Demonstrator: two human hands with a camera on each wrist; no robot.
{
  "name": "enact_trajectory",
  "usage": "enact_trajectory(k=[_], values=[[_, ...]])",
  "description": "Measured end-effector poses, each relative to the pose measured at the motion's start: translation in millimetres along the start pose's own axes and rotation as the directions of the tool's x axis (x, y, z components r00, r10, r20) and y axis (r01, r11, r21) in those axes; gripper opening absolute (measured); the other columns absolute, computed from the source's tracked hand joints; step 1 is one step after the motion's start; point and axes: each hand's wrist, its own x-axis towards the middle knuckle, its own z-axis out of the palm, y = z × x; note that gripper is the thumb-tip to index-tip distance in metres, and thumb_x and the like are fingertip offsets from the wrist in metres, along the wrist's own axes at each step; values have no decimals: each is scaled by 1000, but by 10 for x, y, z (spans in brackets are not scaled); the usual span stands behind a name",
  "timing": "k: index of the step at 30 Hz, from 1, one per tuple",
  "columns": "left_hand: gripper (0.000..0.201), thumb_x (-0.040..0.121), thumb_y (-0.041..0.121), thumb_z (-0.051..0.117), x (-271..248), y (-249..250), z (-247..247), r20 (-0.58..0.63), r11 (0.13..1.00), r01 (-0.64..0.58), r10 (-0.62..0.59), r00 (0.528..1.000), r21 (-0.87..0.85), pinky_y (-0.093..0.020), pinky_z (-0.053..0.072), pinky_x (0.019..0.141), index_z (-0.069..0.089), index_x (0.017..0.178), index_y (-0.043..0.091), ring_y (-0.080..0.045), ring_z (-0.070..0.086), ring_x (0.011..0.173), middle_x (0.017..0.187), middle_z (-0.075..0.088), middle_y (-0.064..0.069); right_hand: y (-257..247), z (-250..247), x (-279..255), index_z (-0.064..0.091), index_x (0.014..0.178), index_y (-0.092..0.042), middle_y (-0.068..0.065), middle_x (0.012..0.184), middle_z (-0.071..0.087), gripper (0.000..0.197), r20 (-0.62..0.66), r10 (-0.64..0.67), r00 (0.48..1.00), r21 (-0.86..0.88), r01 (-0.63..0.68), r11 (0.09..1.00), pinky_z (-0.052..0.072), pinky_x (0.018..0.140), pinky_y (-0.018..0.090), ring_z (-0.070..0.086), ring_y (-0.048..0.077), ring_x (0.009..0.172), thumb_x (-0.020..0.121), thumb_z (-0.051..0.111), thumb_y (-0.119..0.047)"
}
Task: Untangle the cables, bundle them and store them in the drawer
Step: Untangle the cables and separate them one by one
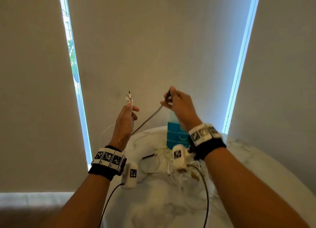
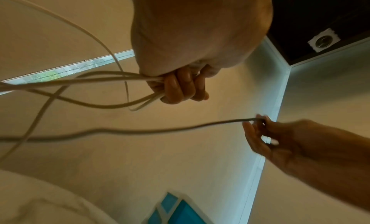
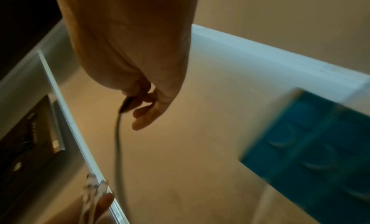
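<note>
A: What has each grip got?

B: The left hand (image 1: 125,118) has its fingers curled round a bunch of white cables (image 2: 84,80). Their plug ends (image 1: 129,97) stick up above the fist, long axis near upright, and the strands trail down toward the desk (image 1: 153,202). The right hand (image 1: 177,102) pinches the dark plug of a grey cable (image 1: 147,120) between thumb and fingertips, the other fingers loosely spread.

A: Which way does the grey one run?

B: From the raised right hand it slants down and to the left, passing behind the left hand. Both hands are held up, apart from each other, well above the desk.

A: Anything left lying down?

B: A tangle of white cables (image 1: 181,166) sits on the desk beneath the right wrist, near a short dark item (image 1: 148,156). Behind it stands a blue drawer unit (image 1: 176,135) with drawers stacked one over another.

A: Any writing?

B: Only square black-and-white marker patterns on the wristbands (image 1: 109,158); no words I can read.

A: And the room?

B: The desk is pale, marbled and round-edged. Beige roller blinds (image 1: 153,48) hang behind it, with daylight in the narrow gaps.
</note>
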Motion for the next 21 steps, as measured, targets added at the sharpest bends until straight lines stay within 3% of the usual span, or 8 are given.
enact_trajectory(k=[2, 4, 8, 10, 12, 15, 18, 21], values=[[52, 111, 61, 33, -28, -120, 56, 49, 995, 76, -80, 996, 68, -27, 30, 50, 69, 104, 24, -10, 34, 57, 82, 49, -1, 381, -73, -320, 73, 103, -3, 9, 101, 71, 44, -98, 137, 986, 116, -125, 985, 64, 79, 27, 69, 19, 92, 115, 47, -38], [57, 112, 61, 31, -96, -185, 132, 118, 986, 110, -125, 985, 122, -26, 30, 50, 71, 108, 20, -8, 34, 55, 80, 49, 2, 726, -147, -620, 77, 107, -8, 6, 100, 71, 43, -152, 205, 967, 101, -191, 976, 58, 69, 20, 63, 13, 85, 114, 48, -39], [70, 111, 66, 19, -234, -196, 359, 281, 982, 115, -155, 947, 153, -24, 28, 49, 73, 106, 21, -6, 33, 53, 75, 51, 5, 1047, -274, -1004, 80, 108, -13, 1, 81, 73, 37, -208, 224, 952, 80, -212, 974, 53, 60, 15, 65, 8, 72, 113, 51, -36], [77, 109, 71, 13, -312, -252, 483, 339, 969, 120, -190, 921, 218, -28, 32, 55, 73, 103, 23, -7, 38, 58, 78, 55, 7, 1090, -322, -1092, 81, 109, -14, 2, 85, 79, 34, -213, 208, 955, 75, -196, 978, 54, 61, 15, 73, 7, 73, 112, 55, -36], [73, 109, 69, 14, -392, -342, 602, 410, 929, 47, -207, 888, 368, -37, 42, 70, 73, 96, 28, -10, 49, 68, 84, 62, 8, 1087, -387, -1140, 82, 110, -13, 7, 90, 83, 31, -216, 195, 957, 57, -187, 981, 57, 62, 18, 78, 10, 79, 111, 59, -34], [55, 113, 52, 19, -496, -474, 769, 508, 806, -138, -220, 833, 575, -46, 49, 100, 67, 98, 28, -19, 65, 97, 106, 73, 3, 1053, -523, -1178, 83, 108, -14, 5, 86, 84, 27, -226, 153, 962, 6, -156, 988, 61, 64, 21, 80, 10, 78, 110, 61, -30], [55, 113, 54, 17, -575, -530, 919, 541, 746, -231, -200, 817, 625, -46, 52, 97, 62, 97, 28, -21, 67, 99, 103, 74, 4, 1065, -637, -1176, 84, 105, -18, 2, 85, 84, 25, -240, 138, 961, -25, -148, 989, 67, 73, 32, 82, 15, 81, 109, 63, -31], [55, 114, 58, 15, -614, -561, 1016, 542, 691, -327, -112, 833, 644, -43, 56, 90, 65, 116, 34, -22, 71, 96, 102, 76, 5, 1103, -699, -1151, 80, 114, -23, 0, 91, 84, 16, -271, 169, 948, 32, -166, 986, 68, 78, 36, 81, 19, 86, 106, 69, -32]])
